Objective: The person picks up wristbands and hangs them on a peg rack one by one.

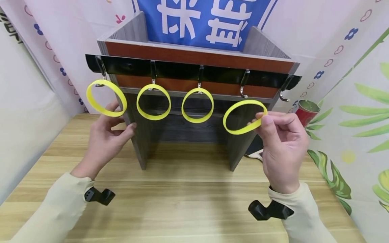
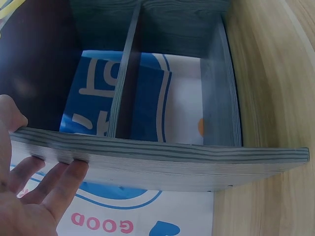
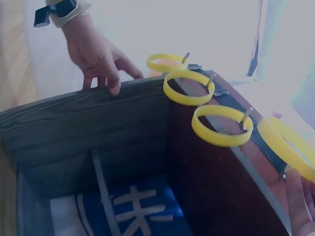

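My right hand (image 1: 284, 148) pinches a thin yellow ring (image 1: 232, 104) between thumb and fingers, just below the fourth hook (image 1: 244, 82). The ring tilts and bends slightly. Yellow rings hang from the three hooks to its left: a leftmost ring (image 1: 89, 96), a second ring (image 1: 138, 109) and a third ring (image 1: 183, 113). My left hand (image 1: 106, 135) holds the grey wooden shelf by its left side panel (image 2: 197, 156), thumb at the front edge and fingers (image 2: 69, 179) against the outer face. The right wrist view also shows the left thumb over the edge.
A black hook rail (image 1: 176, 70) runs across the shelf's reddish-brown front board (image 1: 194, 54). The rightmost hook (image 1: 284, 92) carries no ring. A red can (image 1: 305, 113) stands behind my right hand, and a dark paddle-like object (image 1: 255, 148) lies by the shelf on the wooden table (image 1: 182, 202).
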